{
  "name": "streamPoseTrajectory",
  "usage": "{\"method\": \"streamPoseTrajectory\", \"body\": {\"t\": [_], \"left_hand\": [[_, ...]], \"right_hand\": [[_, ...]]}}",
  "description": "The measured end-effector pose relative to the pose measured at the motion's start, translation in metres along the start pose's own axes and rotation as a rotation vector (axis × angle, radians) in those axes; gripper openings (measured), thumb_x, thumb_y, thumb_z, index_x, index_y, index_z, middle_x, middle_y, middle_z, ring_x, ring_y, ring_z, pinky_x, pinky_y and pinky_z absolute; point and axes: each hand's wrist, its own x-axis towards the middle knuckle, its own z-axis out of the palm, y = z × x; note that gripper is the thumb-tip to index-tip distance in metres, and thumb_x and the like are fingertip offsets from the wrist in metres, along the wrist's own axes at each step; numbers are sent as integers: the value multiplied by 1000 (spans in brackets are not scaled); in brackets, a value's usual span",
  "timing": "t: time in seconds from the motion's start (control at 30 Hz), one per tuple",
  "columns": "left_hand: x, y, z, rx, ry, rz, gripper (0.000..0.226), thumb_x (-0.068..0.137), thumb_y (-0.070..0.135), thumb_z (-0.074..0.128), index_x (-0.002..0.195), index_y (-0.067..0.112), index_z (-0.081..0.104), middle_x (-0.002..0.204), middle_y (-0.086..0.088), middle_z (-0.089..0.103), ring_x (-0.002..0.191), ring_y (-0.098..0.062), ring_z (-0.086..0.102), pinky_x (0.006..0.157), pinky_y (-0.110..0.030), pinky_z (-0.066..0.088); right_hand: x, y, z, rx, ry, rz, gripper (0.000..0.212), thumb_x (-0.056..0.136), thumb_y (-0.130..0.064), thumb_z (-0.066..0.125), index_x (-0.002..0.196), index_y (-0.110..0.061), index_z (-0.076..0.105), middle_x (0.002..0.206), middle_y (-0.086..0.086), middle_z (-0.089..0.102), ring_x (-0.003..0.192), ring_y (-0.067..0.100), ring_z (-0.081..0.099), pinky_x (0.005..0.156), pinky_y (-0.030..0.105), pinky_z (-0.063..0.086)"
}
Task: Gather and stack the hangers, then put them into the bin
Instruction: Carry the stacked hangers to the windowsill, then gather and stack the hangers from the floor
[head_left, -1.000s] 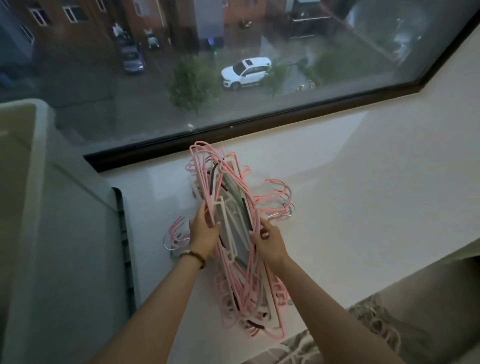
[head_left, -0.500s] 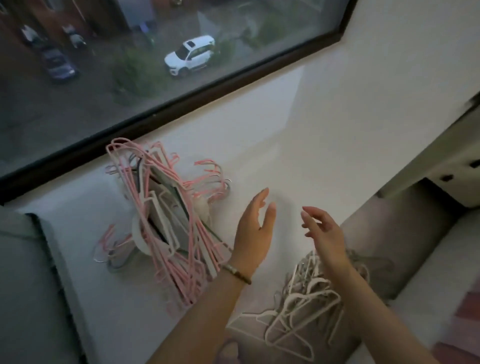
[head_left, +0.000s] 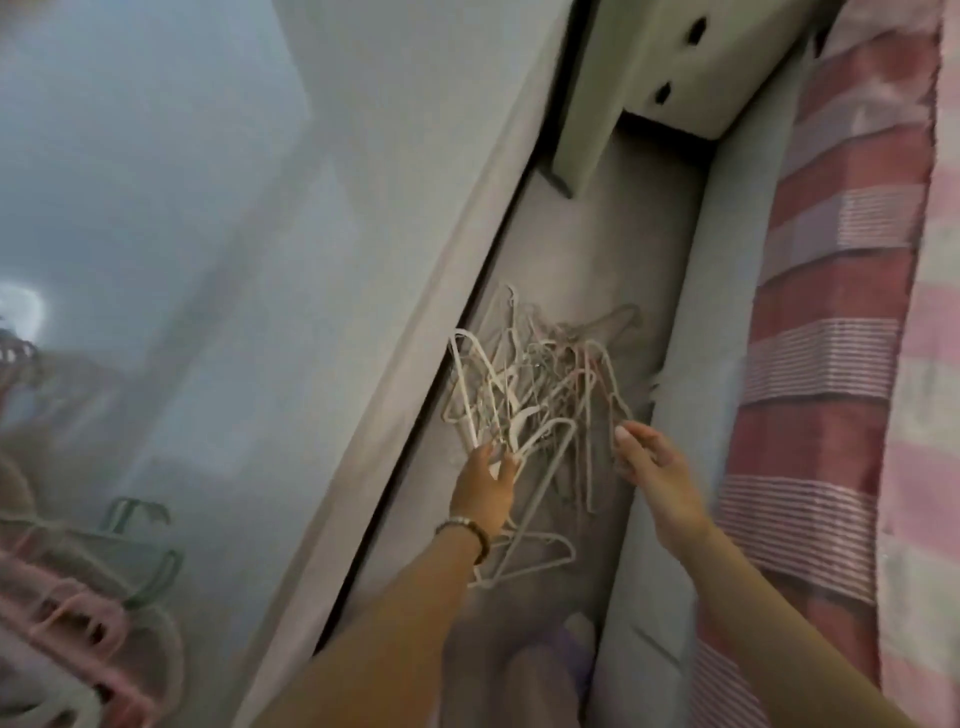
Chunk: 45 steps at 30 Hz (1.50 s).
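Note:
A tangled pile of white hangers (head_left: 540, 379) lies on the grey floor in the narrow gap between the window sill and the bed. My left hand (head_left: 485, 483), with a bracelet at the wrist, reaches down with straight fingers whose tips touch the near hangers of the pile. My right hand (head_left: 649, 462) hovers at the pile's right edge with relaxed fingers, holding nothing. The stacked pink and white hangers (head_left: 67, 613) rest on the sill at the lower left, blurred. The bin is out of view.
The white window sill (head_left: 311, 260) fills the left half. A bed with a pink striped blanket (head_left: 831, 364) bounds the gap on the right. A pale cabinet (head_left: 675, 62) overhangs the far end of the floor strip (head_left: 597, 244).
Both hands let go of the pink stack on the sill and moved right and down to the white hangers on the floor. The view swung away from the window.

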Motion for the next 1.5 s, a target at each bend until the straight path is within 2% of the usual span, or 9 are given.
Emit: {"method": "streamPoseTrajectory", "body": {"t": [0.17, 0.3, 0.57, 0.63, 0.7, 0.77, 1.13, 1.33, 1.5], "left_hand": [[61, -77, 50, 30, -13, -143, 49, 96, 39, 41, 135, 9, 43, 134, -9, 51, 118, -30, 52, 102, -40, 43], [120, -137, 92, 50, -29, -190, 45, 95, 37, 45, 125, 4, 49, 115, -8, 58, 105, -27, 56, 86, -32, 44], [233, -262, 102, 561, -161, -236, 107, 67, 66, 66, 141, 1, 26, 142, -17, 37, 124, -34, 45, 103, -45, 42], [251, -283, 97, 640, -291, -146, 72, 74, 65, 60, 108, 2, 56, 103, -17, 60, 89, -25, 60, 77, -37, 51], [262, -301, 97, 644, -357, -47, 49, 84, 58, 53, 60, 16, 46, 59, -2, 45, 55, -14, 42, 57, -27, 36], [269, -317, 98, 655, -401, 20, 46, 90, 49, 51, 53, 22, 42, 55, 5, 40, 51, -9, 37, 55, -25, 33], [280, -342, 91, 396, -538, 265, 14, 88, 31, 60, 76, 24, 61, 68, 11, 57, 62, 3, 54, 64, -13, 45], [259, -312, 91, 229, -674, 283, 25, 98, 25, 44, 102, 7, 60, 74, 0, 60, 67, -10, 56, 64, -19, 47], [261, -284, 83, -8, -470, 338, 22, 99, 21, 41, 102, 11, 61, 84, -12, 70, 72, -21, 71, 69, -36, 60]], "right_hand": [[32, 119, 21, 10, 50, 101, 21, 90, -15, 60, 109, -5, 60, 91, 7, 61, 71, 4, 57, 58, 6, 45], [64, 213, 41, -25, 5, 132, 27, 88, -14, 63, 109, 2, 61, 88, 6, 61, 75, 7, 55, 59, 3, 45], [136, 359, 60, -246, -190, 102, 28, 77, -25, 76, 98, -9, 64, 104, 10, 65, 99, 22, 61, 78, 23, 48], [148, 377, 61, -332, -232, 69, 30, 75, -29, 77, 90, -7, 65, 92, 5, 65, 88, 16, 59, 73, 22, 45], [160, 389, 58, -405, -245, 72, 33, 74, -35, 77, 78, -8, 59, 76, 4, 59, 72, 13, 54, 68, 25, 43], [172, 397, 56, -490, -238, 91, 37, 76, -40, 74, 68, -11, 53, 64, 4, 53, 60, 13, 49, 61, 27, 40], [193, 405, 78, -36, -133, 158, 17, 91, -10, 58, 95, 5, 65, 81, 15, 69, 52, 1, 66, 48, 11, 50], [193, 366, 74, 84, -123, 65, 25, 95, -22, 52, 90, -1, 66, 66, 3, 71, 55, 9, 67, 48, 18, 52], [192, 336, 64, -79, -105, -61, 42, 99, -32, 42, 92, 3, 65, 72, 13, 65, 52, 18, 62, 46, 20, 51]]}}
